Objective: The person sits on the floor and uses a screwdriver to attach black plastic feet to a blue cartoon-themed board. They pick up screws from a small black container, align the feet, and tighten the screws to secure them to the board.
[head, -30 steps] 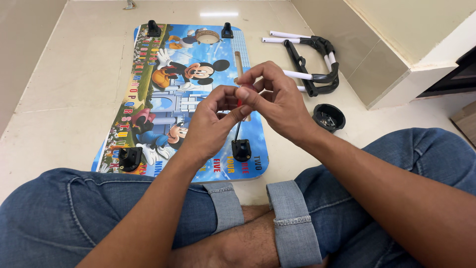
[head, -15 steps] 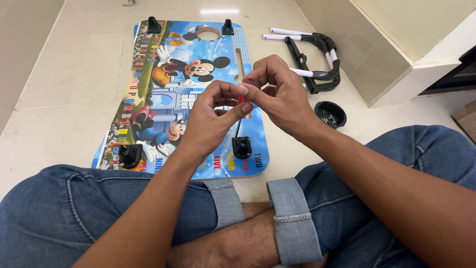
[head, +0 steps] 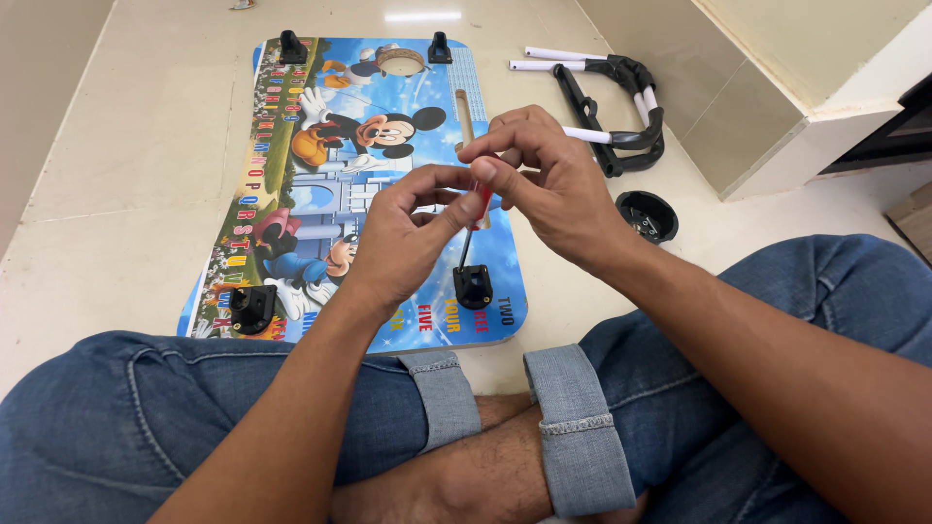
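Floor: pale tiles (head: 126, 175), cartoon board (head: 320, 194) lying flat.
Screwdriver (head: 479, 209): upright over the board's near bracket (head: 473, 286).
Left hand (head: 408, 233): pinching the handle.
Right hand (head: 549, 184): gripping the handle top.

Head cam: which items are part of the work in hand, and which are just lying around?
In hand:
- red-handled screwdriver, gripped by left hand and right hand
- black corner bracket under its tip
- cartoon-printed board

Lying about:
- black-and-white folding legs
- round black cup
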